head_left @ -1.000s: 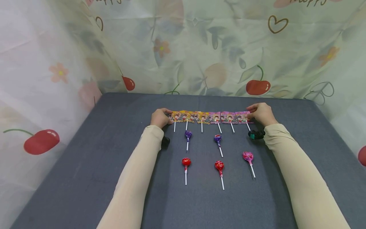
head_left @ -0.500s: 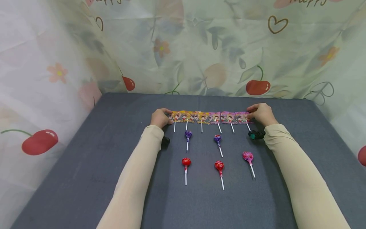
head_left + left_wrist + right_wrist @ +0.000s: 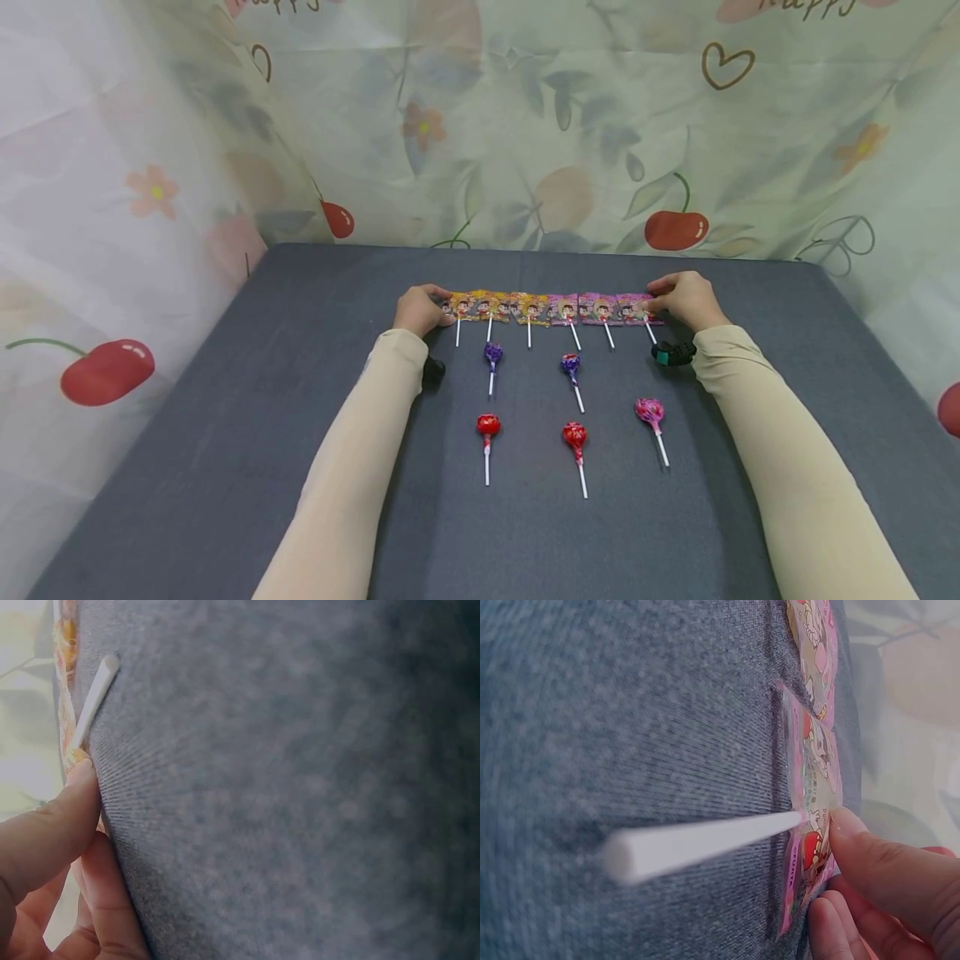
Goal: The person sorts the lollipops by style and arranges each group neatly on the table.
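Flat-wrapped lollipops lie in a row across the far part of the grey table (image 3: 300, 400), their white sticks towards me. My left hand (image 3: 420, 310) pinches the wrapper edge of the leftmost orange-wrapped lollipop (image 3: 463, 307). In the left wrist view its white stick (image 3: 96, 701) shows beyond the thumb (image 3: 56, 825). At the other end, my right hand (image 3: 692, 302) pinches the rightmost pink-wrapped lollipop (image 3: 632, 308). The right wrist view shows the thumb (image 3: 885, 862) against its pink wrapper (image 3: 817, 772), with other fingers partly behind it.
Nearer me lie two purple lollipops (image 3: 492, 353) (image 3: 571, 364), two red lollipops (image 3: 488, 425) (image 3: 575, 434) and a pink round lollipop (image 3: 649, 410). A patterned curtain (image 3: 525, 125) hangs behind the table and along both sides.
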A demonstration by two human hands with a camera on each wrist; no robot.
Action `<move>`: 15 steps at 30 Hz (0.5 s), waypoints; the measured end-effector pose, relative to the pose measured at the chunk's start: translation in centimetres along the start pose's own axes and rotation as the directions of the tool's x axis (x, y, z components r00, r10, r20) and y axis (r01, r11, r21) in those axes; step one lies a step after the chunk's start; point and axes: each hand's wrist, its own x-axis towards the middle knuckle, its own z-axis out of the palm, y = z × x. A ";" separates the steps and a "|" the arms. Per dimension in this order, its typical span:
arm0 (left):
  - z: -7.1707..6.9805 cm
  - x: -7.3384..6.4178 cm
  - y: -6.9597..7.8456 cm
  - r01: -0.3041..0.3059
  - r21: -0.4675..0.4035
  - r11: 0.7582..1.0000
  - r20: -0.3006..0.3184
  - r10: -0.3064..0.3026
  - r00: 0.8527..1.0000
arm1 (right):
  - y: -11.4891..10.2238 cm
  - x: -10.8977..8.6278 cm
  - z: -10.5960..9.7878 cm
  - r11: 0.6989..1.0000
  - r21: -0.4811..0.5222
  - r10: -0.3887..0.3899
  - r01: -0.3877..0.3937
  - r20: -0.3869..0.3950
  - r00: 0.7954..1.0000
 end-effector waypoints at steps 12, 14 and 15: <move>-0.6 0.8 -1.2 0.043 -0.248 0.968 0.118 -0.014 0.993 | -0.3 0.0 -0.2 0.999 -0.034 0.003 -0.003 0.013 1.000; -0.7 0.6 -1.4 0.049 -0.322 0.946 0.135 -0.006 0.991 | -0.2 -0.1 -0.3 0.999 -0.035 0.002 -0.002 0.017 1.000; -0.8 0.5 -1.5 0.057 -0.360 0.931 0.142 -0.006 0.990 | -0.2 -0.1 -0.2 0.999 -0.035 0.003 -0.002 0.019 1.000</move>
